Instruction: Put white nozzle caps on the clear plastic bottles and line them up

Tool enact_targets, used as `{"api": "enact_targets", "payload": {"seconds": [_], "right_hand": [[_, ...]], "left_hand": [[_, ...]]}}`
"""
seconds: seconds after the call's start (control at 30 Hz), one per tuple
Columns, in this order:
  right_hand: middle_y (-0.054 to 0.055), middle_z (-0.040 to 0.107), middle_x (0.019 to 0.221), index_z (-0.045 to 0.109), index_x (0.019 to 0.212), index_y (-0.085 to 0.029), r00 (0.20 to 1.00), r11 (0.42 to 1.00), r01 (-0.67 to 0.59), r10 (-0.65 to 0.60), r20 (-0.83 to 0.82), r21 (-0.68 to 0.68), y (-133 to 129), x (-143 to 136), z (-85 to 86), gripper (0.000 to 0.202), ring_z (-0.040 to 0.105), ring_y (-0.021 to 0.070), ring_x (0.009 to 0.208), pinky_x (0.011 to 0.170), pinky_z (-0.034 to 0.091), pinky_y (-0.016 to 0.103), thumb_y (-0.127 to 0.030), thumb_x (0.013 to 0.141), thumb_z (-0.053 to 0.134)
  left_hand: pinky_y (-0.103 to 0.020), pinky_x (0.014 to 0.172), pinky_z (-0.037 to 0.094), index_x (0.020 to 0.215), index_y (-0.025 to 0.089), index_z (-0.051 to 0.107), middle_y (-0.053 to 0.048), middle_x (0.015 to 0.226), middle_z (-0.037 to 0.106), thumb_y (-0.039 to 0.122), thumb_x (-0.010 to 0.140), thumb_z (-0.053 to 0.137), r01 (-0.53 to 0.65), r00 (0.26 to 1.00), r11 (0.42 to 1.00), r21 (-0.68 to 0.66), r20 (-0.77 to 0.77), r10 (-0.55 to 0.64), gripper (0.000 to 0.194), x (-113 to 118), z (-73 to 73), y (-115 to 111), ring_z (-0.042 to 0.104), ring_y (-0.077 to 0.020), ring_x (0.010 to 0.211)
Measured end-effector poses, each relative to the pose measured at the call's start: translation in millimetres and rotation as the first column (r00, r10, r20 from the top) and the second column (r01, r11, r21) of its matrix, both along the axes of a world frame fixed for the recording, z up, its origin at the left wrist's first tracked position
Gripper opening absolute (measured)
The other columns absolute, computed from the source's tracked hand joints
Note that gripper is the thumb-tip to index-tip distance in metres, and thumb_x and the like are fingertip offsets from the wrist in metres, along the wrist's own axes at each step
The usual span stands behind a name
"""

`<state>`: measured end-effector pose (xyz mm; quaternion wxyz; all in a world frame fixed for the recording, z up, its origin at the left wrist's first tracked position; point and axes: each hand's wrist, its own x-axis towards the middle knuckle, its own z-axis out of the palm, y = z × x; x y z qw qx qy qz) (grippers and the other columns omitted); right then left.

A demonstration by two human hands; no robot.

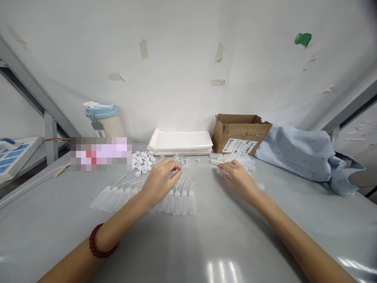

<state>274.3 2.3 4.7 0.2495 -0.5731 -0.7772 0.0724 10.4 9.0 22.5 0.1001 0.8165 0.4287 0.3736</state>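
My left hand [160, 179] is above the row of translucent plastic tubes [184, 202] with thin white loops at their tops. Its thumb and forefinger are bent close together in a pinch; anything between them is too small to make out. Just beyond lies a tangle of thin white straps [186, 160]. At the right, my right hand [240, 181] reaches to a pile of loose clear tubes [247, 162], fingers and thumb closed around a translucent tube [222, 171] mostly hidden by the hand. White plastic caps [143, 161] lie in a heap to the left.
Behind the hands are a stack of white padded envelopes [182, 141] and an open cardboard box [241, 135]. A blue-lidded cup [106, 120] stands back left, near a blurred pink patch. Pale blue cloth [297, 153] is bunched at the right on the grey table [206, 243].
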Motion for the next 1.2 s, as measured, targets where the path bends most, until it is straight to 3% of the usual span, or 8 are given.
{"api": "enact_targets", "payload": {"seconds": [0.17,0.23,0.3,0.4,0.53,0.8,1.03,1.2], "right_hand": [[0.009,0.064,0.105,0.055,0.12,-0.022,0.976,0.999,-0.014,0.022,-0.217,0.041,-13.9,-16.1,14.1,0.033,0.06,0.0211,0.085,0.079,0.05,0.038,-0.028,0.089,0.048],[0.006,0.066,0.096,0.059,0.114,-0.022,0.853,0.994,-0.041,-0.015,-0.522,-0.097,-22.7,-26.1,19.6,0.031,0.062,0.0194,0.078,0.075,0.051,0.036,-0.036,0.086,0.055],[0.003,0.069,0.084,0.063,0.103,-0.022,0.695,0.952,-0.139,-0.103,-0.712,-0.273,-30.9,-35.9,22.5,0.029,0.064,0.0201,0.077,0.075,0.051,0.036,-0.04,0.08,0.064],[0.002,0.071,0.081,0.066,0.093,-0.022,0.534,0.874,-0.295,-0.183,-0.826,-0.385,-39.6,-47.5,23.2,0.029,0.066,0.0204,0.083,0.081,0.049,0.036,-0.039,0.071,0.074],[0.002,0.072,0.081,0.066,0.085,-0.02,0.442,0.826,-0.374,-0.241,-0.864,-0.422,-44.1,-54.3,23.6,0.027,0.066,0.0185,0.084,0.084,0.048,0.033,-0.036,0.066,0.078],[0.002,0.073,0.08,0.064,0.083,-0.02,0.408,0.832,-0.359,-0.267,-0.873,-0.422,-45.5,-52.7,24.7,0.027,0.069,0.0197,0.087,0.086,0.048,0.034,-0.034,0.067,0.079],[0.001,0.073,0.075,0.059,0.085,-0.02,0.46,0.84,-0.325,-0.261,-0.849,-0.435,-45.8,-53.5,21.6,0.027,0.069,0.0179,0.08,0.082,0.048,0.033,-0.034,0.07,0.077],[0.001,0.071,0.077,0.056,0.092,-0.02,0.475,0.83,-0.389,-0.192,-0.859,-0.4,-46.3,-54.9,19.6,0.028,0.069,0.0171,0.08,0.082,0.048,0.033,-0.034,0.075,0.073]], "left_hand": [[-0.025,0.061,0.054,0.075,0.019,0.056,0.001,0.071,0.063,0.017,0.081,0.056,-0.012,0.984,1.0,0.009,0.179,0.01,0.007,10.4,3.7,-12.9,0.059,-0.0115,0.061],[-0.024,0.061,0.056,0.079,0.019,0.056,0.001,0.074,0.063,0.016,0.082,0.058,0.009,0.972,0.998,0.059,0.233,-0.023,0.004,14.6,2.2,-17.4,0.059,-0.0106,0.062],[-0.024,0.063,0.058,0.082,0.018,0.058,-0.001,0.078,0.063,0.015,0.083,0.057,0.037,0.959,0.993,0.108,0.275,-0.066,0.004,18.5,-0.1,-21.5,0.06,-0.0111,0.067],[-0.023,0.065,0.06,0.083,0.018,0.06,-0.002,0.08,0.062,0.011,0.084,0.055,0.076,0.937,0.992,0.105,0.333,-0.107,0.009,23.2,-2.8,-27.1,0.06,-0.0115,0.074],[-0.022,0.066,0.061,0.085,0.017,0.063,-0.003,0.083,0.063,0.007,0.083,0.055,0.112,0.912,0.991,0.075,0.387,-0.132,0.013,26.9,-4.8,-32.3,0.06,-0.0115,0.077],[-0.024,0.069,0.061,0.089,0.018,0.066,-0.004,0.087,0.062,0.008,0.083,0.057,0.133,0.89,0.991,0.018,0.438,-0.128,0.014,28.1,-6.1,-33.8,0.061,-0.0125,0.08],[-0.023,0.067,0.057,0.092,0.017,0.067,-0.005,0.088,0.061,0.009,0.086,0.056,0.148,0.919,0.987,0.066,0.361,-0.162,0.015,29.3,-5.8,-35.1,0.061,-0.0122,0.078],[-0.021,0.058,0.049,0.093,0.015,0.069,-0.005,0.087,0.061,0.01,0.087,0.054,0.144,0.931,0.988,0.059,0.33,-0.155,0.016,29.5,-5.9,-35.5,0.059,-0.0115,0.071]]}}
